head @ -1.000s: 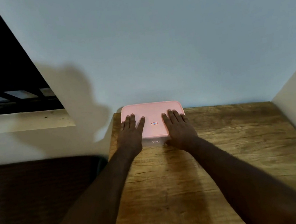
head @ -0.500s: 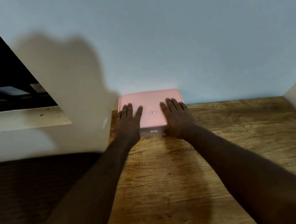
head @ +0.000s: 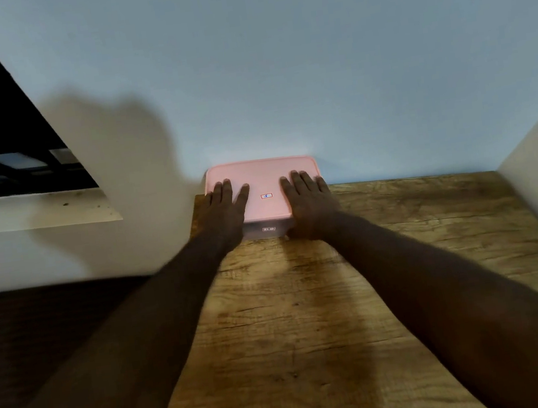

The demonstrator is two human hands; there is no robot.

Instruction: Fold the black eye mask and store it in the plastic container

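Observation:
A plastic container with a translucent body and a pink lid stands at the far left end of the wooden table, against the wall. My left hand lies flat on the lid's left side, fingers straight. On the lid's right side my right hand rests the same way. A small red-edged sticker shows on the lid between the hands. The lid is on the container. The black eye mask is not visible.
The wooden table stretches toward me, its left edge close to my left forearm. A pale blue wall stands right behind the container. A window with a white sill is at the left. Another wall closes the right side.
Both hands have stayed flat on the pink lid. The container has slid away from me, up to the wall at the table's far edge, and the camera has shifted a little.

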